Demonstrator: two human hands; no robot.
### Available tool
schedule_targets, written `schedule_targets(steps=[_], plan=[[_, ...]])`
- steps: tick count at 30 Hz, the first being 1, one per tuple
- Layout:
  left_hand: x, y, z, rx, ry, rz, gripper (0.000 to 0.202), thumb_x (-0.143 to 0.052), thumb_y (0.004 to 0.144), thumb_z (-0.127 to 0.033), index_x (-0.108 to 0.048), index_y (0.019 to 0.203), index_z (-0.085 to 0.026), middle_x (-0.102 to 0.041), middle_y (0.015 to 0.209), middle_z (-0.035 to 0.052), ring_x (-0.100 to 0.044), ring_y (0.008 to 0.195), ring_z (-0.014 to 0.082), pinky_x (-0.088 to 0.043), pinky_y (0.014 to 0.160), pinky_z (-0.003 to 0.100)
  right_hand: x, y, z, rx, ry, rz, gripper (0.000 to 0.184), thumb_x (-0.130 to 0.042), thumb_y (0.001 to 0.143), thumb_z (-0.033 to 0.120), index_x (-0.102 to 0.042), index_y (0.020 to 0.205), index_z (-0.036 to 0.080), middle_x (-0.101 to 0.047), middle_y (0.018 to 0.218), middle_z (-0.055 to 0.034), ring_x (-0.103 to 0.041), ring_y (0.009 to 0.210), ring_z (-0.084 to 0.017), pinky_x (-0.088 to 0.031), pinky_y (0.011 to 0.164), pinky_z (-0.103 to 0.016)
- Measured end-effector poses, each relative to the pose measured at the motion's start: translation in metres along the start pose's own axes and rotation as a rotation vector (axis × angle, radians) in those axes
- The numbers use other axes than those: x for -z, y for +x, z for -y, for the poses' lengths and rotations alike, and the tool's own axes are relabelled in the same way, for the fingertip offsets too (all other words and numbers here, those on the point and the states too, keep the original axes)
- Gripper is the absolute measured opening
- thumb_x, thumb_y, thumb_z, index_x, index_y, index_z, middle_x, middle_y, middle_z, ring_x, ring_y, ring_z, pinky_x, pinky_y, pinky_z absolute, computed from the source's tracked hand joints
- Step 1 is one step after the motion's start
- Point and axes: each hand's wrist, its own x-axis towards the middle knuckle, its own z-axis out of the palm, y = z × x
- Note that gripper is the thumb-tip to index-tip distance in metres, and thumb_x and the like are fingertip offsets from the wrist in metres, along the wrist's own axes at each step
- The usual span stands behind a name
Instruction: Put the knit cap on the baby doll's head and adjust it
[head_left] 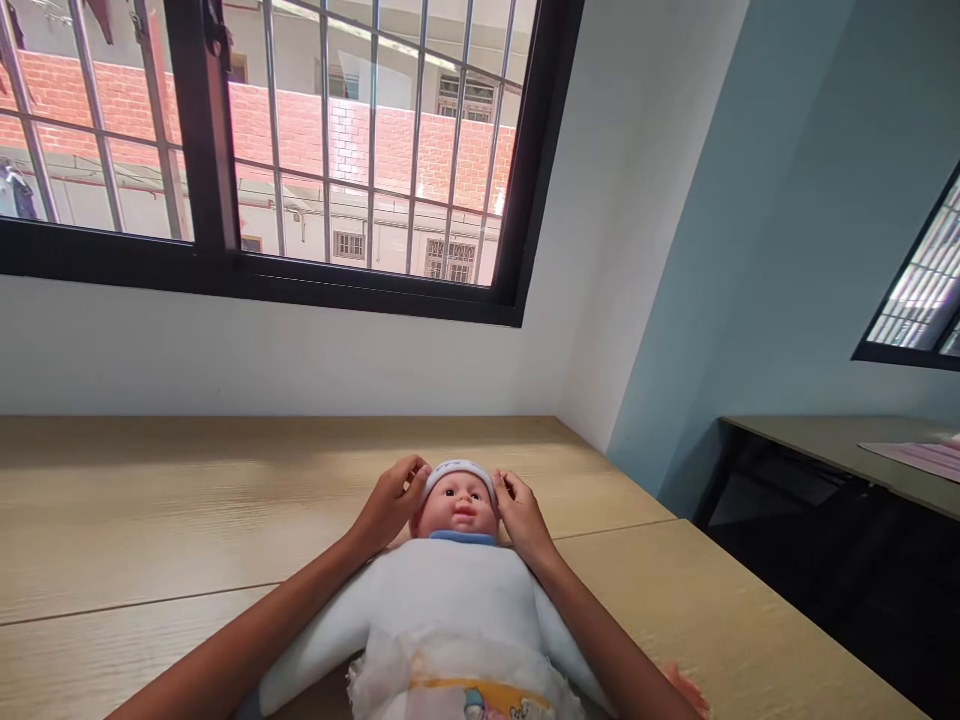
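Note:
A baby doll (457, 590) lies on its back on a light wood table (150, 510), its body in a pale padded garment with a blue collar and a nappy (457, 680) at the bottom of the view. A white knit cap (457, 473) covers the top of its head. My left hand (390, 505) grips the cap's left side, and my right hand (521, 518) holds its right side with the fingertips. The doll's pink hand (686, 690) shows past my right forearm; its other hand is hidden.
The table's far edge meets a white wall under a black-framed barred window (262, 270). The table's right edge drops to a dark floor. A second desk (817, 450) with a pink sheet (919, 458) stands against the blue wall at right.

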Motion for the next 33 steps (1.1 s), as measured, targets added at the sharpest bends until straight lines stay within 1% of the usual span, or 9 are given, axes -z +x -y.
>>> schedule_targets(steps=[2,5,10,16,19,22,25,29,33], plan=[[0.000,0.000,-0.003,-0.015,-0.006,-0.010,0.028,-0.038,0.083,-0.042,-0.043,0.067,-0.020,-0.049,0.067,-0.0016,-0.044,0.062,0.0136,-0.035,0.058,0.025,0.001,-0.001,0.007,0.008,0.016,0.016,0.042,-0.047,0.077,0.057,-0.052,0.064,0.017,-0.057,0.063,-0.0024,-0.049,0.060,-0.015,-0.038,0.059,-0.025],[0.000,-0.002,-0.005,-0.035,-0.023,-0.007,0.026,-0.039,0.082,-0.041,-0.043,0.068,-0.020,-0.048,0.066,-0.0023,-0.043,0.059,0.0126,-0.035,0.056,0.024,0.001,-0.003,0.015,0.028,0.039,0.028,0.040,-0.049,0.077,0.056,-0.056,0.072,0.016,-0.060,0.072,-0.0041,-0.054,0.069,-0.016,-0.041,0.065,-0.026],[-0.001,-0.002,-0.004,-0.071,-0.026,-0.003,0.027,-0.039,0.084,-0.041,-0.043,0.068,-0.020,-0.048,0.066,-0.0025,-0.043,0.059,0.0126,-0.035,0.056,0.024,0.001,-0.004,0.017,0.059,0.050,0.013,0.037,-0.051,0.078,0.052,-0.059,0.077,0.016,-0.062,0.078,-0.0053,-0.056,0.075,-0.018,-0.042,0.071,-0.027],[-0.001,0.001,0.001,-0.056,-0.015,-0.084,0.024,-0.035,0.085,-0.038,-0.044,0.071,-0.020,-0.050,0.070,-0.0015,-0.047,0.065,0.0143,-0.036,0.061,0.026,0.002,-0.003,0.012,0.026,0.051,-0.031,0.037,-0.051,0.078,0.052,-0.058,0.081,0.016,-0.062,0.080,-0.0055,-0.055,0.075,-0.018,-0.043,0.070,-0.028],[0.000,0.001,0.000,-0.052,-0.024,-0.111,0.021,-0.036,0.083,-0.036,-0.044,0.071,-0.020,-0.049,0.068,-0.0021,-0.045,0.061,0.0137,-0.035,0.058,0.026,0.003,-0.004,0.016,0.008,0.071,-0.085,0.037,-0.051,0.078,0.054,-0.057,0.081,0.017,-0.059,0.076,-0.0036,-0.052,0.069,-0.016,-0.042,0.065,-0.027],[0.001,0.000,-0.002,-0.051,-0.033,-0.120,0.019,-0.038,0.081,-0.034,-0.044,0.069,-0.020,-0.047,0.064,-0.0031,-0.043,0.056,0.0129,-0.034,0.055,0.025,0.005,-0.008,0.024,0.028,0.133,-0.144,0.037,-0.052,0.078,0.054,-0.055,0.077,0.017,-0.054,0.067,0.0000,-0.048,0.061,-0.013,-0.041,0.058,-0.024],[0.002,-0.001,-0.004,-0.049,-0.043,-0.120,0.019,-0.038,0.081,-0.033,-0.044,0.068,-0.020,-0.044,0.059,-0.0040,-0.041,0.054,0.0124,-0.033,0.053,0.024,0.006,-0.014,0.033,0.060,0.196,-0.163,0.041,-0.051,0.079,0.055,-0.051,0.063,0.018,-0.048,0.055,0.0023,-0.045,0.051,-0.011,-0.039,0.052,-0.023],[0.002,-0.002,-0.005,-0.046,-0.057,-0.102,0.023,-0.038,0.083,-0.035,-0.042,0.066,-0.020,-0.041,0.054,-0.0049,-0.039,0.052,0.0116,-0.032,0.051,0.024,0.006,-0.018,0.038,0.064,0.171,-0.129,0.054,-0.046,0.082,0.057,-0.048,0.045,0.017,-0.047,0.043,-0.0003,-0.046,0.043,-0.011,-0.039,0.048,-0.023],[0.002,-0.003,-0.005,-0.045,-0.062,-0.073,0.024,-0.038,0.083,-0.035,-0.041,0.063,-0.020,-0.040,0.052,-0.0055,-0.038,0.049,0.0108,-0.031,0.050,0.023,0.005,-0.017,0.038,-0.009,0.157,-0.148,0.059,-0.046,0.081,0.060,-0.055,0.042,0.016,-0.053,0.041,-0.0043,-0.051,0.040,-0.014,-0.042,0.045,-0.024]])
